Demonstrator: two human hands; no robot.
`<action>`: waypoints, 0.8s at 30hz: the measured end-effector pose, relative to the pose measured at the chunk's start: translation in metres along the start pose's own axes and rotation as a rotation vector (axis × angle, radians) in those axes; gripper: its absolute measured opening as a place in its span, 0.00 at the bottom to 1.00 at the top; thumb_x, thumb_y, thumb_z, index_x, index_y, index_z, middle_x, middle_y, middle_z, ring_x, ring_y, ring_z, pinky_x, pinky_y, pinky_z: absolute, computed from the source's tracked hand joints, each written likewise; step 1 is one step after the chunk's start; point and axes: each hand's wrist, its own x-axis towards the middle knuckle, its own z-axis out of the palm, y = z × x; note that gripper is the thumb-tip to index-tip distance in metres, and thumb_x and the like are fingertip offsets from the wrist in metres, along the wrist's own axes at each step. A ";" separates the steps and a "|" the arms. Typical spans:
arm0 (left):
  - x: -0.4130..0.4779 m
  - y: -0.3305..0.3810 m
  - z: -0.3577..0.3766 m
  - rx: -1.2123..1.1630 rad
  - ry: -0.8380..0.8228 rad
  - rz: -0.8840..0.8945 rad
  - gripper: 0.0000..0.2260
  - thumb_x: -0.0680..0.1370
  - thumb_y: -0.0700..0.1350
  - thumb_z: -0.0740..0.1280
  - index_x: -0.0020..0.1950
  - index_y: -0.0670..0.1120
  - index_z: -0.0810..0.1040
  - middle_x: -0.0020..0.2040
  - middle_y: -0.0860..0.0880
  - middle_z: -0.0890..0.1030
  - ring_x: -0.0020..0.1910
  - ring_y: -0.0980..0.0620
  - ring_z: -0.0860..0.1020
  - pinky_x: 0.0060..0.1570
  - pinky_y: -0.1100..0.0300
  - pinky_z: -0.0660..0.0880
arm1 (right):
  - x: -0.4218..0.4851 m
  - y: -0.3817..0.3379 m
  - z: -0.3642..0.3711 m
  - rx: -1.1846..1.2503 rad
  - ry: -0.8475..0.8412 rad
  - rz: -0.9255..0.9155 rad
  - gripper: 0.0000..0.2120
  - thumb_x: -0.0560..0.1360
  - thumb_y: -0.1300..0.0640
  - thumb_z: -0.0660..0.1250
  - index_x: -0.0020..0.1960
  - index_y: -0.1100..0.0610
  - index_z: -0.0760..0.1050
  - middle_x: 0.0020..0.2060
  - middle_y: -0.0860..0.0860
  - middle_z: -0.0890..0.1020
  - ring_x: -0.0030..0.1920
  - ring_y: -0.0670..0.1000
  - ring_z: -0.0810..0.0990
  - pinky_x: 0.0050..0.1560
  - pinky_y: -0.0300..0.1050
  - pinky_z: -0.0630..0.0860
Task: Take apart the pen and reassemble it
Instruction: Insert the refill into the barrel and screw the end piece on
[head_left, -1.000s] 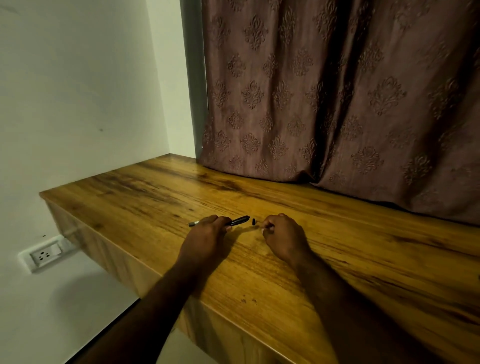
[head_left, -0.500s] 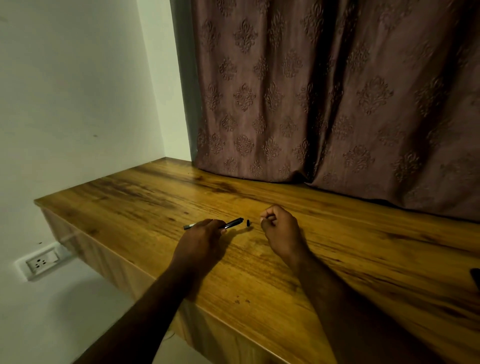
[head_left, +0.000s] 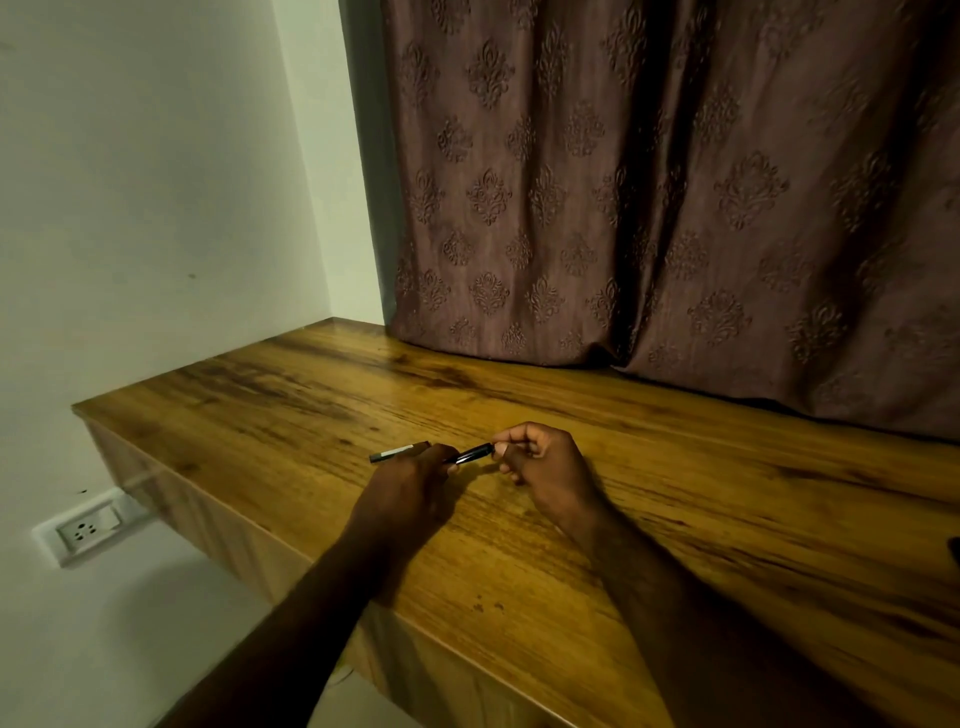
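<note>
Leftward the right hand (head_left: 550, 465) has been brought since the earlier frame, and the right end of the slim black plastic pen (head_left: 475, 452) is pinched by it; a loose piece there cannot be made out. The pen is gripped mid-length by the left hand (head_left: 410, 483) over the brown wooden table (head_left: 727, 519). Refitting is judged in hand; alignment and a push are called for. One pen and two hands are counted.

The right hand (head_left: 545, 465) now reaches the right end of the pen (head_left: 470, 453), its fingers (head_left: 501, 448) pinching there. 1 second ago a gap separated them, with a small dark piece showing apart; it no longer shows separately.
</note>
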 end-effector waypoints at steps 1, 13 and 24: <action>0.000 0.001 0.000 -0.010 0.005 0.000 0.11 0.80 0.53 0.60 0.49 0.49 0.79 0.38 0.51 0.80 0.33 0.54 0.76 0.32 0.57 0.71 | 0.000 0.000 0.000 0.008 -0.011 0.007 0.05 0.76 0.65 0.65 0.47 0.58 0.79 0.36 0.53 0.82 0.33 0.46 0.77 0.31 0.33 0.73; 0.000 0.000 -0.001 -0.030 0.009 0.030 0.12 0.79 0.55 0.61 0.49 0.49 0.79 0.38 0.51 0.80 0.33 0.55 0.77 0.33 0.60 0.71 | -0.002 -0.003 0.000 0.041 -0.034 0.038 0.05 0.78 0.64 0.64 0.49 0.64 0.78 0.33 0.53 0.80 0.28 0.45 0.74 0.26 0.33 0.70; -0.001 0.000 -0.002 -0.044 -0.007 0.028 0.08 0.79 0.51 0.63 0.51 0.49 0.80 0.39 0.51 0.80 0.34 0.54 0.77 0.33 0.55 0.74 | -0.002 -0.004 0.002 0.009 -0.016 0.066 0.07 0.78 0.62 0.64 0.44 0.64 0.78 0.30 0.54 0.79 0.26 0.47 0.71 0.24 0.34 0.68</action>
